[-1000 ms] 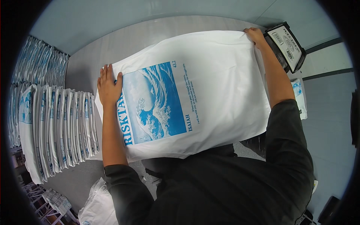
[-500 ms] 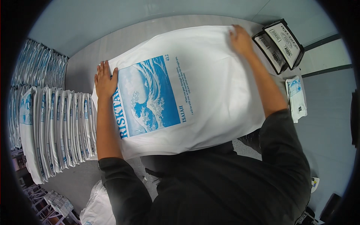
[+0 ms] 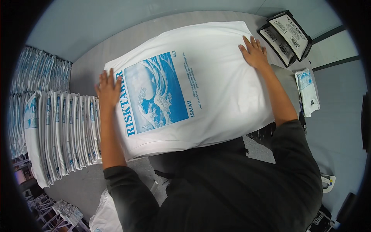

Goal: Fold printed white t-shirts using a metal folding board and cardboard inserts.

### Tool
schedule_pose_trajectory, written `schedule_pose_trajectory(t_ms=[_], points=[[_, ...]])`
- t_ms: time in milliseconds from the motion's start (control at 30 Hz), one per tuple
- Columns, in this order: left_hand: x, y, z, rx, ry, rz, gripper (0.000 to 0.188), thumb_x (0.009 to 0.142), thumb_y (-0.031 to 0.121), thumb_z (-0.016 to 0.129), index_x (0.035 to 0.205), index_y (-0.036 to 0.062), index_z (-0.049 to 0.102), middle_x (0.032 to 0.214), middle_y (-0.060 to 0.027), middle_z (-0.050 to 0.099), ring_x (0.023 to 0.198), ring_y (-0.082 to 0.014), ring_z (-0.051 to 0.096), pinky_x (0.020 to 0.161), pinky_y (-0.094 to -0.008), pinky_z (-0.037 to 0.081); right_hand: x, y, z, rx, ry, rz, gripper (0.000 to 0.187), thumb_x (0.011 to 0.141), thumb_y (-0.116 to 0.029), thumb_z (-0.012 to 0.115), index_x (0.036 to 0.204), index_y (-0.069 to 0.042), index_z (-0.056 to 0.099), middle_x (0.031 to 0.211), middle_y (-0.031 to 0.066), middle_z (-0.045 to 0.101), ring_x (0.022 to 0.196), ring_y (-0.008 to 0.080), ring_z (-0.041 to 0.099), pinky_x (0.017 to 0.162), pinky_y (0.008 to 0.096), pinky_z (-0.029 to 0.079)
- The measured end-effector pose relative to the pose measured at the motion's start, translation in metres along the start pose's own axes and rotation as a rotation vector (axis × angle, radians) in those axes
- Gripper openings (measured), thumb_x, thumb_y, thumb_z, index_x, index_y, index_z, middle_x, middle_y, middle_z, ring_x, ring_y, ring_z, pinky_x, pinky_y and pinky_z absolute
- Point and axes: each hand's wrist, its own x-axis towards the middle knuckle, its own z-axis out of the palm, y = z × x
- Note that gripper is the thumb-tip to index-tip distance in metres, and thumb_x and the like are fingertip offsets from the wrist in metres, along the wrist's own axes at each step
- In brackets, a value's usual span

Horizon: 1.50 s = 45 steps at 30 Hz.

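A white T-shirt (image 3: 220, 83) lies spread across the table in front of me, with a blue wave picture and blue lettering on its left half. My left hand (image 3: 108, 91) is at the shirt's left edge, fingers spread and slightly blurred. Toward the far right of the shirt, my right hand (image 3: 255, 55) rests palm down with its fingers apart. Soft creases run through the cloth between the right hand and the near edge. Neither hand grips the fabric.
Folded white-and-blue shirts (image 3: 65, 131) stand packed in rows at the left. Black trays (image 3: 288, 36) holding printed cards sit at the table's (image 3: 127, 33) far right. A folded shirt (image 3: 308, 92) lies on the right edge. White cloth (image 3: 106, 214) is low at the left.
My right hand has let go of the shirt's far right corner and come nearer, flat on the cloth. My left hand has shifted slightly at the left edge, its fingers spreading more.
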Motion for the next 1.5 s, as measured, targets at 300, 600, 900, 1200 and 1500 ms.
schedule_pose_trajectory(t_ms=[300, 600, 900, 1200, 1500], points=[[-0.138, 0.126, -0.065, -0.128, -0.138, 0.402, 0.072, 0.094, 0.058, 0.057, 0.155, 0.0219, 0.041, 0.162, -0.0137, 0.033, 0.151, -0.0387, 0.026, 0.120, -0.0607, 0.014, -0.183, -0.101, -0.028, 0.178, 0.020, -0.468, 0.064, 0.098, -0.050, 0.053, 0.156, -0.028, 0.037, 0.164, 0.0112, 0.028, 0.151, 0.0345, 0.026, 0.121, 0.0599, 0.017], [-0.198, 0.023, -0.070, -0.071, -0.144, 0.023, 0.082, 0.093, 0.056, 0.058, 0.160, 0.0160, 0.030, 0.168, -0.0173, 0.017, 0.155, -0.0406, 0.011, 0.122, -0.0582, 0.004, -0.212, 0.034, -0.030, 0.089, 0.023, 0.112, 0.064, 0.099, -0.051, 0.050, 0.157, -0.025, 0.036, 0.165, 0.0133, 0.027, 0.153, 0.0324, 0.023, 0.123, 0.0549, 0.014], [-0.066, 0.227, -0.066, -0.235, -0.113, 0.541, 0.083, 0.093, 0.053, 0.060, 0.158, 0.0096, 0.032, 0.165, -0.0192, 0.024, 0.153, -0.0397, 0.017, 0.121, -0.0598, 0.007, -0.244, 0.125, -0.007, 0.066, 0.219, 0.529, 0.055, 0.102, -0.047, 0.043, 0.152, -0.023, 0.042, 0.161, 0.0145, 0.035, 0.150, 0.0346, 0.029, 0.121, 0.0560, 0.018], [-0.044, 0.272, -0.046, -0.124, -0.224, 0.707, 0.079, 0.095, 0.055, 0.055, 0.156, 0.0088, 0.036, 0.164, -0.0204, 0.026, 0.153, -0.0408, 0.017, 0.121, -0.0610, 0.008, -0.275, 0.131, -0.001, 0.050, 0.310, 0.569, 0.061, 0.094, -0.049, 0.055, 0.149, -0.026, 0.046, 0.157, 0.0146, 0.038, 0.147, 0.0348, 0.033, 0.118, 0.0593, 0.021], [0.042, 0.502, -0.072, -0.512, 0.143, 1.105, 0.040, 0.089, 0.030, 0.070, 0.123, 0.0085, 0.067, 0.137, -0.0102, 0.059, 0.126, -0.0310, 0.054, 0.101, -0.0453, 0.044, -0.267, 0.148, -0.016, 0.238, 0.296, 0.775, 0.083, 0.080, -0.061, 0.071, 0.141, -0.009, 0.049, 0.139, 0.0225, 0.044, 0.121, 0.0420, 0.050, 0.098, 0.0520, 0.043]])
